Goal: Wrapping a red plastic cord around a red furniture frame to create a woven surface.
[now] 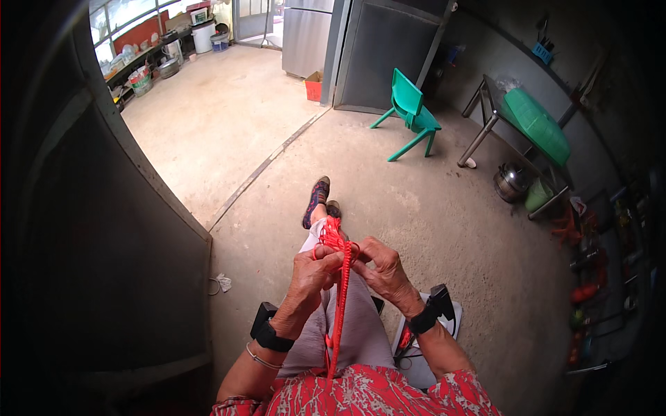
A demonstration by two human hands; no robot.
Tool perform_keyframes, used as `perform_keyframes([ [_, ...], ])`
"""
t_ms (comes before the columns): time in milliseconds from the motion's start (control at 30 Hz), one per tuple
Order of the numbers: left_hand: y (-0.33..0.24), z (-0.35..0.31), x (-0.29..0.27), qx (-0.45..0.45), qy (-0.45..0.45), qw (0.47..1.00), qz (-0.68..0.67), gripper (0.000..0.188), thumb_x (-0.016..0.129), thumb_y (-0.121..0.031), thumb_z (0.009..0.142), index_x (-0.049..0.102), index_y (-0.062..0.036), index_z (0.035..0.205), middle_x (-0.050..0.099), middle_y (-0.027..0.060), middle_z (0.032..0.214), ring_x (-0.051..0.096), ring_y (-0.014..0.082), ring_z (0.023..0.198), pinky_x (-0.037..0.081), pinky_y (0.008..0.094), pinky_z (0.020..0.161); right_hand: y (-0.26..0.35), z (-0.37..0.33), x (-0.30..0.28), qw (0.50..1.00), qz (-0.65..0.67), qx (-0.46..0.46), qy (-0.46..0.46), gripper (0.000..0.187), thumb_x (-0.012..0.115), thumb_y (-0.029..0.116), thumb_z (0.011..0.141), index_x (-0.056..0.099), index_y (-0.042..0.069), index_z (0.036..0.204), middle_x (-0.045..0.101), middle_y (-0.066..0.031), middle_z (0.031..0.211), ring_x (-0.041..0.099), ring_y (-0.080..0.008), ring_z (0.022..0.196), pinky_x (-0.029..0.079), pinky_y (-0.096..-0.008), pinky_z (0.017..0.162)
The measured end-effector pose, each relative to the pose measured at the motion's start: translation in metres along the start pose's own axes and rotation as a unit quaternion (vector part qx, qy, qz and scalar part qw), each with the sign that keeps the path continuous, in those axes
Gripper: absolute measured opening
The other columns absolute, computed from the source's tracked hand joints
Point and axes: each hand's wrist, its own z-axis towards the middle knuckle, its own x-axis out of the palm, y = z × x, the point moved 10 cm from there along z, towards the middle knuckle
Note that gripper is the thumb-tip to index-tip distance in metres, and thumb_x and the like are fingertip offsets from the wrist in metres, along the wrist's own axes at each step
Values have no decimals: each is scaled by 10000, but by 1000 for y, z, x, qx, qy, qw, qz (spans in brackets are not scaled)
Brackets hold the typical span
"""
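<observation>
A red braided cord (339, 312) runs from my lap up to both hands, and a bunch of loose red strands (332, 234) spreads out at its far end. My left hand (314, 269) is closed on the cord from the left, its fingers pinched around the strands. From the right, my right hand (383, 269) pinches the same cord near its top, with a red loop by its fingertips. The two hands nearly meet above my crossed legs. Fingers partly hide the knotted part between them.
A white tray (424, 374) with red cord and dark items lies by my right thigh. Ahead stands a green chair (411, 111); at right, a metal-legged table (479, 142) bears a green basket (538, 123). A dark door (104, 243) is close on my left.
</observation>
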Motion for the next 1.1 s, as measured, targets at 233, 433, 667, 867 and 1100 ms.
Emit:
perform_keyframes([
  [233,-10,-11,8,48,18,999,-8,355,561,-299,918,580,28,1056,654,94,839,623,119,687,493,217,581,-71,-2,-78,941,256,148,-162,153,605,162,894,618,65,1011,614,-9,914,586,-109,850,481,-268,784],
  [433,-5,-14,50,-26,167,963,-211,318,566,-272,917,577,20,1041,612,87,775,594,160,633,481,245,554,0,10,-153,784,609,77,-97,238,480,303,961,497,80,1039,362,46,671,334,-52,503,342,-212,453],
  [667,6,-23,38,-64,142,950,-269,246,580,-226,908,562,-1,1006,545,57,712,500,132,559,420,224,500,10,-116,-370,906,234,91,-340,206,520,257,951,523,69,1035,464,41,734,322,-24,487,270,-186,398],
  [867,-4,-27,49,-57,170,942,-284,238,557,-222,923,539,-4,1016,526,56,697,484,134,535,402,226,485,-50,-210,-398,887,-124,181,-407,264,602,237,885,536,72,1080,511,39,796,468,-21,636,412,-195,514],
  [1100,6,-28,60,-65,153,957,-236,231,569,-225,916,539,-17,1010,519,50,692,469,133,527,387,230,483,-83,-97,-102,861,383,285,-176,229,609,267,857,537,74,957,458,50,654,483,-58,542,468,-221,483],
])
